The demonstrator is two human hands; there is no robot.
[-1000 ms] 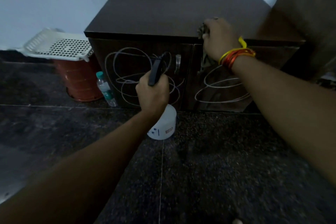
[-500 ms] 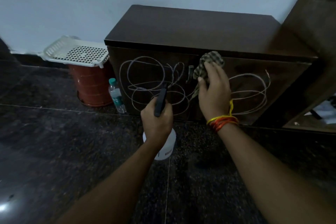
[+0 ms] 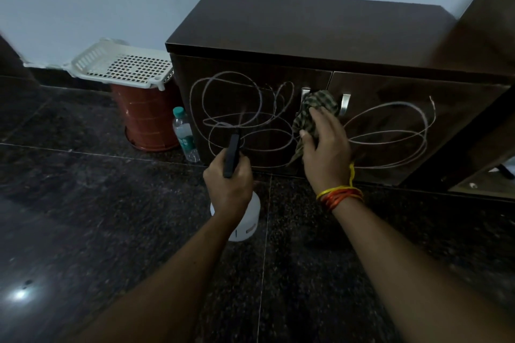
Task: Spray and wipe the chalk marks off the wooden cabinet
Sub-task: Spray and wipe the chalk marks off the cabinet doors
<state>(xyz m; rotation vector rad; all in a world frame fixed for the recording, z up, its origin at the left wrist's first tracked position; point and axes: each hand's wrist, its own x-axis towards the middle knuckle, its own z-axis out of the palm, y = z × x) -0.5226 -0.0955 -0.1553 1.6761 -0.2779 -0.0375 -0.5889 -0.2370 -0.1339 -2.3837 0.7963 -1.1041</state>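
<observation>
Since half a second ago my right hand (image 3: pixel 324 147) has slid the cloth (image 3: pixel 312 117) lower on the cabinet front, off the top edge of the doors and down between the two metal handles (image 3: pixel 345 104), while my left hand has kept the sprayer where it was. At far left a white perforated basket (image 3: pixel 122 67) sits upside down on a red-brown bin (image 3: pixel 145 117), with a small water bottle (image 3: pixel 185 135) standing just beside the cabinet's left side. My left hand (image 3: pixel 228 184) grips the neck of the white spray bottle (image 3: pixel 245 220), its dark nozzle aimed at the chalk marks (image 3: pixel 245 117) looping over the left door. The wooden cabinet (image 3: pixel 306 25) stands against the wall on the dark stone floor (image 3: pixel 83 217). My right hand presses the checked cloth against the door seam, fingers spread over it and the thumb hooked at its lower edge. More chalk loops cover the right door.
</observation>
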